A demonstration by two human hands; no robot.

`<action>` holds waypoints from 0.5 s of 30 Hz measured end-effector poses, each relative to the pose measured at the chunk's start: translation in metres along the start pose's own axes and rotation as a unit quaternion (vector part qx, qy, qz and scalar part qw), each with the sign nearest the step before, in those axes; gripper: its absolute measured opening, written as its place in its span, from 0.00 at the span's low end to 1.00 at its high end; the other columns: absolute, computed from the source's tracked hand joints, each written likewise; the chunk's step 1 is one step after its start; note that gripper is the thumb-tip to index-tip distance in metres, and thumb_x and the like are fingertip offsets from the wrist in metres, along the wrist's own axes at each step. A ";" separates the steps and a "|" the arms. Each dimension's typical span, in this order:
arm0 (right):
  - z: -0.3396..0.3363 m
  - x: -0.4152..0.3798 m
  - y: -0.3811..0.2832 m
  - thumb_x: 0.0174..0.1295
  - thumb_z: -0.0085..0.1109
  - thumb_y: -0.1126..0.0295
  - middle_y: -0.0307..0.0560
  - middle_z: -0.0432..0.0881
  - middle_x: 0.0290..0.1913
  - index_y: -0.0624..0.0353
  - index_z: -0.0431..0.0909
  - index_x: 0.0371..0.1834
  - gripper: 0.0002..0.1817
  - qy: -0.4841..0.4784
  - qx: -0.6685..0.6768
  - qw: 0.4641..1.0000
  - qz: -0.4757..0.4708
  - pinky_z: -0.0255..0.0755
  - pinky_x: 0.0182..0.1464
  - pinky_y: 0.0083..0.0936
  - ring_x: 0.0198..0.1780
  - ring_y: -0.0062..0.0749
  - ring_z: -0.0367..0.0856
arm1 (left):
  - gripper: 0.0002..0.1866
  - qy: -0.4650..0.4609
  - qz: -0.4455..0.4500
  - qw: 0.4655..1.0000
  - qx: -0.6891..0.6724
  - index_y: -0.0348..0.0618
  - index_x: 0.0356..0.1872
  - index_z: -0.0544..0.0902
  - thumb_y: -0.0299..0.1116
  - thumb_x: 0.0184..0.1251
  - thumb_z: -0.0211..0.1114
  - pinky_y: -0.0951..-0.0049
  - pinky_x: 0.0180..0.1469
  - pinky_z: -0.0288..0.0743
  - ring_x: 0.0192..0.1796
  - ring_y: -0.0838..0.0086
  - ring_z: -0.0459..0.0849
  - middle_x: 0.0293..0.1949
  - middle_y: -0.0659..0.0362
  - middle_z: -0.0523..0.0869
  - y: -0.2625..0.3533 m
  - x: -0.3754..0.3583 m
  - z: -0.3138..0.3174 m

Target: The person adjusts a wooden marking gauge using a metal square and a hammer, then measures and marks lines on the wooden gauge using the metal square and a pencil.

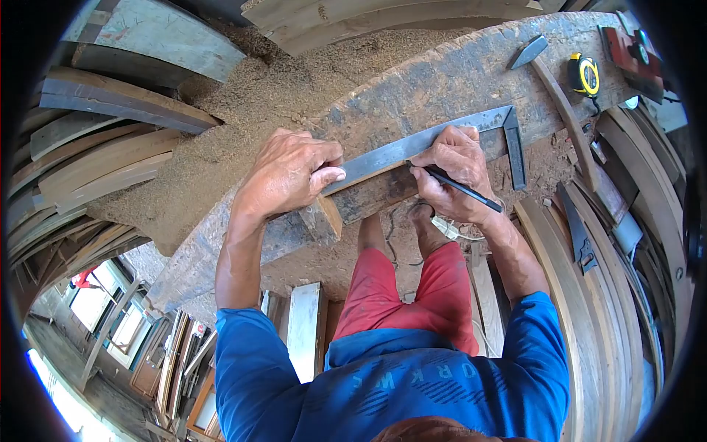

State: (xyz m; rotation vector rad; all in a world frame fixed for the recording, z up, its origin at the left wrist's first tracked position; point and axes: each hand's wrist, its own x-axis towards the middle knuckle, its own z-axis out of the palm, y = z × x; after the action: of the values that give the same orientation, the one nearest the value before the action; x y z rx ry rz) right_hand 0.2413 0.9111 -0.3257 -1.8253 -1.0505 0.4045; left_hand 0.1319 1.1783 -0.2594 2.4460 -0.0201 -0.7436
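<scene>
A try square with a long metal blade [394, 153] and a dark stock [515, 155] lies across the workbench [368, 110]. My left hand [294, 173] is closed over the blade's left end, its thumb pressing down; the fingertips are partly hidden. Along the blade's near edge shows a narrow strip of wood [377, 177]. My right hand [458, 173] grips a dark pencil [465, 189], its tip at the wood beside the blade, while its knuckles rest near the blade. Below my left hand, a small wooden block [324, 219] juts from the bench edge.
A hammer [556, 96], a yellow-black tape measure [585, 74] and a red tool [635, 59] lie at the bench's right end. A handsaw [579, 236] rests on boards [582, 295] at right. Sawdust [199, 169] and stacked planks [110, 169] lie beyond and left.
</scene>
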 end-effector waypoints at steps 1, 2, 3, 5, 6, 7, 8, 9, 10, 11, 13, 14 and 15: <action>0.000 0.000 0.000 0.44 0.70 0.71 0.39 0.75 0.24 0.54 0.85 0.31 0.09 0.001 0.001 1.000 -0.002 0.60 0.46 0.35 0.32 0.35 0.75 | 0.11 0.002 0.001 1.000 0.000 0.46 0.35 0.84 0.42 0.65 0.70 0.55 0.48 0.72 0.43 0.57 0.85 0.31 0.56 0.86 0.000 0.000 0.000; 0.000 0.000 0.000 0.44 0.70 0.71 0.39 0.75 0.24 0.54 0.85 0.31 0.09 0.002 0.001 1.000 -0.003 0.60 0.46 0.35 0.32 0.35 0.75 | 0.11 0.001 0.000 1.000 0.000 0.46 0.35 0.84 0.42 0.65 0.70 0.55 0.48 0.72 0.42 0.57 0.85 0.31 0.56 0.86 0.000 0.000 0.000; 0.000 0.000 0.000 0.44 0.70 0.70 0.39 0.75 0.24 0.54 0.85 0.31 0.09 0.003 0.002 1.000 -0.005 0.60 0.46 0.36 0.32 0.35 0.75 | 0.11 0.000 -0.001 1.000 0.001 0.46 0.35 0.84 0.42 0.65 0.70 0.55 0.48 0.72 0.42 0.57 0.85 0.31 0.56 0.86 -0.001 0.000 0.001; 0.001 -0.001 0.001 0.44 0.70 0.70 0.39 0.76 0.24 0.54 0.85 0.31 0.09 0.007 0.000 1.000 -0.008 0.60 0.47 0.36 0.32 0.35 0.75 | 0.11 0.002 -0.001 1.000 -0.001 0.46 0.35 0.84 0.42 0.65 0.70 0.55 0.48 0.72 0.42 0.56 0.85 0.31 0.55 0.86 -0.001 0.000 0.001; 0.001 -0.001 0.001 0.44 0.70 0.70 0.39 0.76 0.24 0.54 0.85 0.31 0.09 0.009 0.000 1.000 -0.010 0.60 0.47 0.36 0.32 0.35 0.75 | 0.11 0.004 0.000 1.000 -0.003 0.46 0.35 0.84 0.42 0.65 0.70 0.55 0.48 0.72 0.42 0.56 0.85 0.31 0.55 0.86 -0.001 0.000 0.002; 0.001 -0.001 0.001 0.44 0.70 0.70 0.39 0.76 0.24 0.54 0.85 0.31 0.09 0.008 0.000 1.000 -0.009 0.60 0.47 0.36 0.32 0.35 0.75 | 0.11 0.006 0.001 1.000 -0.006 0.46 0.35 0.84 0.42 0.65 0.70 0.55 0.48 0.72 0.42 0.56 0.85 0.31 0.55 0.86 -0.001 0.000 0.002; 0.001 -0.001 0.001 0.44 0.70 0.70 0.39 0.76 0.24 0.54 0.85 0.31 0.09 0.007 0.000 1.000 -0.008 0.60 0.47 0.36 0.33 0.35 0.75 | 0.11 0.006 0.002 1.000 -0.005 0.46 0.35 0.84 0.42 0.65 0.70 0.55 0.47 0.72 0.42 0.56 0.85 0.31 0.55 0.86 -0.001 0.000 0.002; 0.001 -0.001 0.001 0.44 0.70 0.70 0.39 0.76 0.24 0.54 0.85 0.31 0.09 0.005 0.000 1.000 -0.007 0.60 0.47 0.36 0.33 0.35 0.75 | 0.11 0.006 0.003 1.000 -0.004 0.46 0.35 0.84 0.42 0.65 0.70 0.55 0.47 0.72 0.42 0.56 0.85 0.31 0.55 0.86 0.000 0.000 0.001; 0.001 -0.001 0.001 0.44 0.70 0.70 0.39 0.76 0.24 0.54 0.85 0.31 0.09 0.004 -0.002 1.000 -0.006 0.60 0.47 0.36 0.33 0.35 0.76 | 0.11 0.007 0.004 1.000 -0.003 0.45 0.35 0.84 0.42 0.65 0.70 0.55 0.47 0.72 0.42 0.56 0.85 0.31 0.55 0.86 0.000 0.000 0.001; 0.001 -0.001 0.000 0.44 0.70 0.70 0.39 0.77 0.24 0.54 0.85 0.31 0.09 0.003 -0.004 1.000 -0.006 0.60 0.47 0.36 0.33 0.35 0.76 | 0.11 0.008 0.004 1.000 -0.005 0.45 0.35 0.84 0.42 0.65 0.70 0.55 0.47 0.72 0.42 0.56 0.85 0.31 0.55 0.86 0.000 0.000 0.001; 0.000 -0.001 0.000 0.44 0.70 0.70 0.39 0.76 0.24 0.54 0.85 0.31 0.09 0.000 -0.006 1.000 -0.004 0.60 0.47 0.36 0.33 0.35 0.76 | 0.11 0.010 0.006 1.000 -0.008 0.46 0.35 0.84 0.42 0.65 0.70 0.55 0.47 0.72 0.42 0.56 0.85 0.31 0.55 0.86 -0.001 0.000 0.002; 0.000 -0.001 0.000 0.44 0.70 0.70 0.39 0.76 0.24 0.54 0.85 0.31 0.09 -0.001 -0.006 1.000 -0.003 0.60 0.47 0.36 0.33 0.35 0.76 | 0.11 0.011 0.005 1.000 -0.010 0.46 0.35 0.84 0.42 0.65 0.70 0.55 0.47 0.72 0.42 0.56 0.85 0.31 0.55 0.86 -0.001 0.000 0.002; 0.000 0.000 0.000 0.44 0.70 0.70 0.39 0.76 0.24 0.54 0.85 0.31 0.09 -0.002 -0.005 1.000 -0.003 0.61 0.47 0.36 0.33 0.35 0.76 | 0.11 0.012 0.005 1.000 -0.012 0.46 0.35 0.84 0.42 0.65 0.70 0.55 0.47 0.72 0.42 0.56 0.85 0.31 0.55 0.86 -0.002 -0.001 0.002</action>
State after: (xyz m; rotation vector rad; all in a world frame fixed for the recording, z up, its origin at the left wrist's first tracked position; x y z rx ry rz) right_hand 0.2409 0.9109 -0.3260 -1.8313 -1.0620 0.4005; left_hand 0.1300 1.1786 -0.2616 2.4294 -0.0132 -0.7075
